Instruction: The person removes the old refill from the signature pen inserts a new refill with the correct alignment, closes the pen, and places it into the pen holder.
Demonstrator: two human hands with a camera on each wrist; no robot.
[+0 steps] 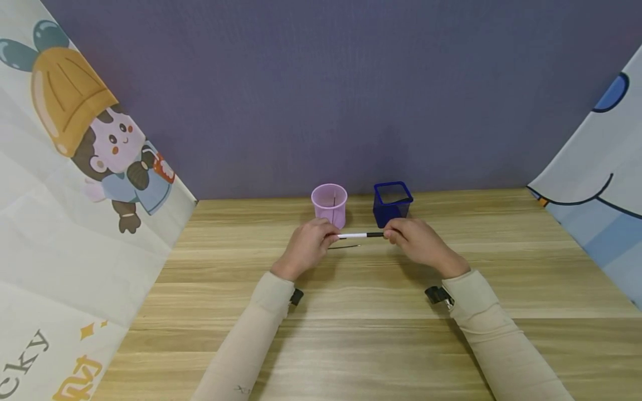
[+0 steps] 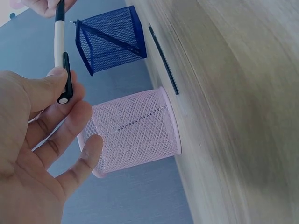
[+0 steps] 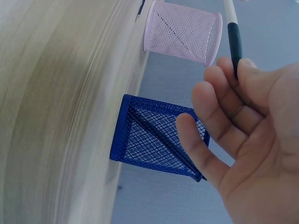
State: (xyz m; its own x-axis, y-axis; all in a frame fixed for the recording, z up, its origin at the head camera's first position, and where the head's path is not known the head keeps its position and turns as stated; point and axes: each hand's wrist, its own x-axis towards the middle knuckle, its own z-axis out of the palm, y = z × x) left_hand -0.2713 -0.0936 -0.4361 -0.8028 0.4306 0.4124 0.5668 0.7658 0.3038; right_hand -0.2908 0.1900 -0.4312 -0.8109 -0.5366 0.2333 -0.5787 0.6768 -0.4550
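A white pen [image 1: 353,235] with a black grip is stretched level between both hands, above the table. My left hand [image 1: 312,242] pinches its clip end between thumb and forefinger; the black clip [image 2: 67,79] shows in the left wrist view. At the black grip end [image 3: 235,44], my right hand [image 1: 418,242] pinches the pen, its point hidden by the fingers. Beneath the pen a thin dark pen refill [image 1: 345,247] lies on the table, also seen as a dark refill [image 2: 163,60] in the left wrist view.
Just beyond the hands stand a pink mesh cup [image 1: 329,197] with a thin dark stick inside and a square blue mesh holder [image 1: 390,211] with a dark stick leaning in it. Behind them rises a grey-blue panel [image 1: 346,100]. The wooden table [image 1: 361,345] stretches towards me.
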